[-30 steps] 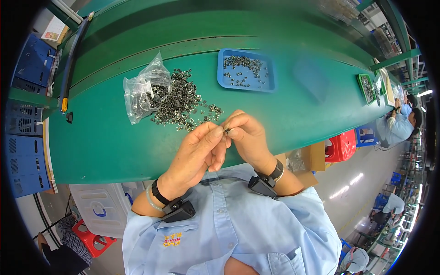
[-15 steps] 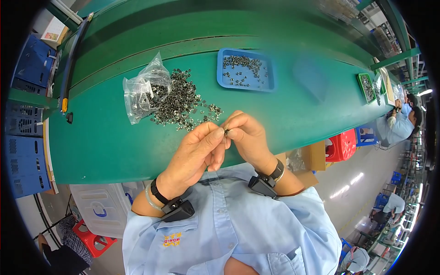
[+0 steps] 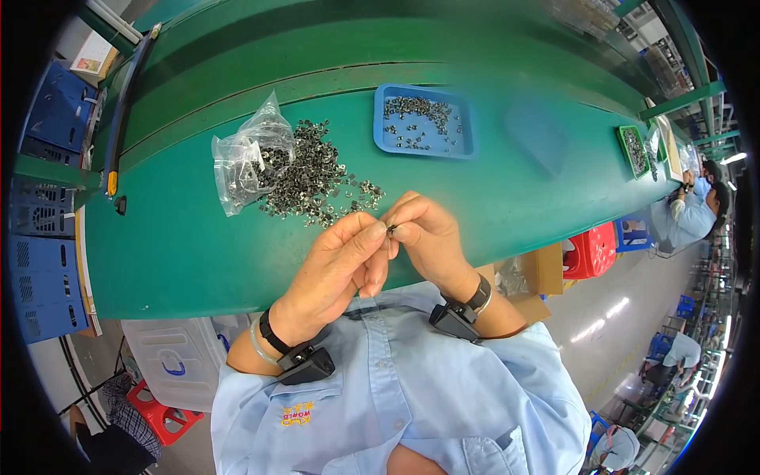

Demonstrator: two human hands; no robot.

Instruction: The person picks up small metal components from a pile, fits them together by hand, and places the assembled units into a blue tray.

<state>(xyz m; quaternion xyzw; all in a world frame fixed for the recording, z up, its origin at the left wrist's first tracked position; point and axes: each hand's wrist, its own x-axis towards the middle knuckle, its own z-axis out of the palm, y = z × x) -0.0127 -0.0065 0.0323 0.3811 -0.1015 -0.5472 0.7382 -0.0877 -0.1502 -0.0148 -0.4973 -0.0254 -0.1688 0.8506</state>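
My left hand (image 3: 342,257) and my right hand (image 3: 427,235) meet above the near part of the green table. Between their thumbs and fingertips they pinch a small dark part (image 3: 391,229), mostly covered by the fingers, so its exact kind cannot be made out. Just beyond my left hand spreads a heap of small black and silver metal parts (image 3: 313,170). A clear plastic bag (image 3: 237,170) lies at the heap's left side, with some parts inside it. Farther off, a shallow blue tray (image 3: 381,136) holds more small parts, scattered over its bottom.
The green table (image 3: 190,269) runs across in front of me. Blue crates (image 3: 47,277) stand at the left. A lidded clear bin (image 3: 170,364), a cardboard box (image 3: 546,269) and a red stool (image 3: 592,253) are below table level. At far right, another person (image 3: 689,214) sits by a green tray (image 3: 632,152).
Both hands keep the same pinch in nearly the same place. The heap, bag and blue tray show no visible change.
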